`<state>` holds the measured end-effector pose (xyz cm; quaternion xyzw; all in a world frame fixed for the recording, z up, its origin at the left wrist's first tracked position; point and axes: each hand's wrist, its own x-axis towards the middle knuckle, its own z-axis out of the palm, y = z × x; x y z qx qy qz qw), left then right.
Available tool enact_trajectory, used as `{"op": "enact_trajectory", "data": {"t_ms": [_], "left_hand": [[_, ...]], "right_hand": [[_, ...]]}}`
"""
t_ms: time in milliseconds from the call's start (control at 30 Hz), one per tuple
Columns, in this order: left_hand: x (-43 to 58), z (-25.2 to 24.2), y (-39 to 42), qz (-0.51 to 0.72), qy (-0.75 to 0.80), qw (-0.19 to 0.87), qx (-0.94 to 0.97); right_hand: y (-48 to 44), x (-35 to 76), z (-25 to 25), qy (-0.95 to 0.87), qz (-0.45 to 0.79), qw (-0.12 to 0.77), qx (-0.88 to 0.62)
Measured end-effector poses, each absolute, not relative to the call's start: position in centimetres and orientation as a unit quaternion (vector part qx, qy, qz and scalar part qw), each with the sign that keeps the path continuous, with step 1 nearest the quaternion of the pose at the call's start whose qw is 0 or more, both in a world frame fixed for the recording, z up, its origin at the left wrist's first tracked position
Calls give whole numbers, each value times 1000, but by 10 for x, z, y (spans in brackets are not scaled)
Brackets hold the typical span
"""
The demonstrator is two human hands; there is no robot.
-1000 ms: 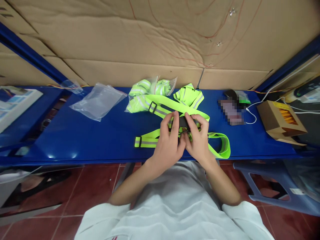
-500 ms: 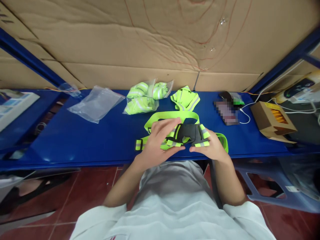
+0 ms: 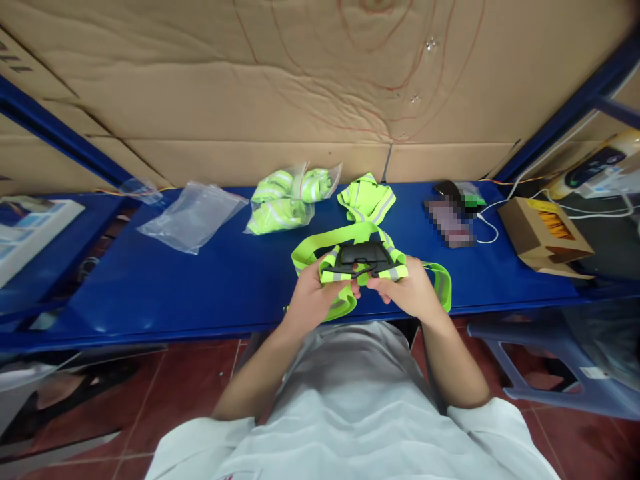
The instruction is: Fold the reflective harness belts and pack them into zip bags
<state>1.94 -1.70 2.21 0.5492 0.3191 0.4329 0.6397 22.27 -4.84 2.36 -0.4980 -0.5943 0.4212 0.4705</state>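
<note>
Above the table's front edge, a black side-release buckle [image 3: 364, 255] on a neon-yellow reflective belt [image 3: 320, 245] lies between my two hands. My left hand [image 3: 314, 297] is closed on the belt at the buckle's left end, thumb below it. At the right end, my right hand [image 3: 409, 288] grips the webbing, with its thumb under the buckle. The two buckle halves look joined. Loops of the belt hang behind and below the hands and rest on the blue table. Some fingers are hidden behind the webbing.
Clear bags of yellow belts [image 3: 281, 212] and a folded belt [image 3: 367, 199] lie at the back of the blue table [image 3: 200, 293]. Empty plastic bags [image 3: 193, 217] are at left. A blurred-out phone [image 3: 451, 223] and a cardboard box [image 3: 540, 237] stand right, before a cardboard wall [image 3: 310, 87].
Both hands have turned the buckle so its black face shows more, and my left fingers have gone behind the belt. The loose belt end at left has dropped mostly out of sight.
</note>
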Motion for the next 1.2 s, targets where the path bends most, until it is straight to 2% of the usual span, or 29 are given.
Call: {"op": "enact_trajectory", "data": {"t_ms": [167, 267, 433, 633, 733, 867, 1033, 1200], "left_hand": [[15, 24, -16, 442, 279, 710, 472], [18, 26, -20, 448, 292, 677, 505], [16, 24, -23, 479, 335, 550, 596], [7, 33, -16, 341, 284, 586, 678], [11, 33, -15, 368, 278, 590, 662], [15, 26, -18, 346, 267, 601, 669], [18, 20, -25, 251, 246, 654, 670], [27, 14, -23, 300, 271, 643, 651]], "right_hand": [[-51, 236, 32, -665, 463, 424, -404], [-53, 229, 33, -637, 445, 456, -434], [-53, 207, 30, -587, 427, 501, -472], [-48, 211, 24, -612, 402, 479, -484], [-49, 222, 26, -639, 423, 436, -472], [-59, 238, 41, -677, 320, 475, -463], [-75, 239, 57, -743, 220, 414, -478], [-79, 228, 56, -683, 206, 474, -516]]}}
